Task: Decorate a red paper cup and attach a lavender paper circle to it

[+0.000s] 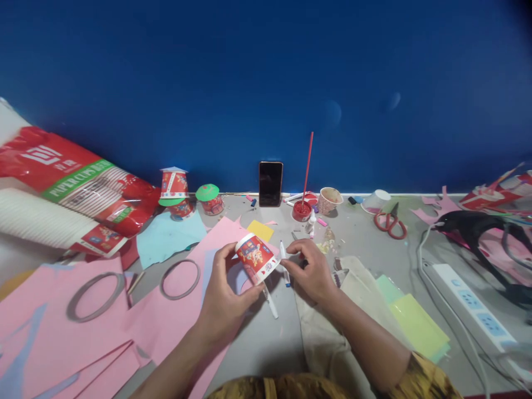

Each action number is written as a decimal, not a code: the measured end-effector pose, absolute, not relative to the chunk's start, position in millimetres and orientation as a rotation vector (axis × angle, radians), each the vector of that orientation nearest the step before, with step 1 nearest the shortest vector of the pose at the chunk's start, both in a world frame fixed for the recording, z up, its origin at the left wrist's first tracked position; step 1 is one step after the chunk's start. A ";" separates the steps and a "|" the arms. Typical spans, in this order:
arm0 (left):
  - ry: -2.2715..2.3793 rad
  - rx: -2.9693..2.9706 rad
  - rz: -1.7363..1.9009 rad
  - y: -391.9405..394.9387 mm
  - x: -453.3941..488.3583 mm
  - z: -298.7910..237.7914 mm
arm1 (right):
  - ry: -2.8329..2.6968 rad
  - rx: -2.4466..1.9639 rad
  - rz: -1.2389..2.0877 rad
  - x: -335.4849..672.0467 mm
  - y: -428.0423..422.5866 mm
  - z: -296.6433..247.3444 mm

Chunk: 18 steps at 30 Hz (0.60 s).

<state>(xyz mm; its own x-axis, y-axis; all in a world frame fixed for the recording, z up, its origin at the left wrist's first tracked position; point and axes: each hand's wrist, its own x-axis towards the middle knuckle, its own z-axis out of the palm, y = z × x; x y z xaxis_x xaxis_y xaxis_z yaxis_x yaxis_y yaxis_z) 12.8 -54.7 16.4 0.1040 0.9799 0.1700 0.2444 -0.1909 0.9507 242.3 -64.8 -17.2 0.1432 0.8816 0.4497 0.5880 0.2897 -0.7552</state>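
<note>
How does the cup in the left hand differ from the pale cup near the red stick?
The red printed cup is gripped in the left hand; the pale cup sits untouched by the wall. The red printed cup shows its outer side; the pale cup shows its open mouth. Both are tilted paper cups.

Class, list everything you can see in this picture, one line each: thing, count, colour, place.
paper cup: one, red printed, centre, held
marker pens: two, white, centre, lying by the cup
phone: one, black, standing upright, back centre
scissors: one pair, red, back right
pink paper: several sheets, pink, left
tape rings: two, grey, left of centre
cup pack: one, red and white, far left
power strip: one, white, right
left hand: one, fingers closed round the paper cup
right hand: one, beside a marker pen, grip unclear
</note>
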 end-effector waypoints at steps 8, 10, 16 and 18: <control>1.326 1.436 1.262 -60.8 22.6 9.5 | -1.583 -1.332 0.334 234.9 -69.4 -10.5; 1.316 1.449 1.243 -62.2 24.6 6.8 | -1.528 -1.368 0.425 233.9 -69.6 -10.9; 1.236 1.442 1.140 -70.6 28.5 7.9 | -1.412 -1.439 0.607 244.6 -63.0 -8.3; 1.137 1.383 1.110 -73.3 25.0 12.0 | -1.386 -1.448 0.703 252.1 -59.2 -5.1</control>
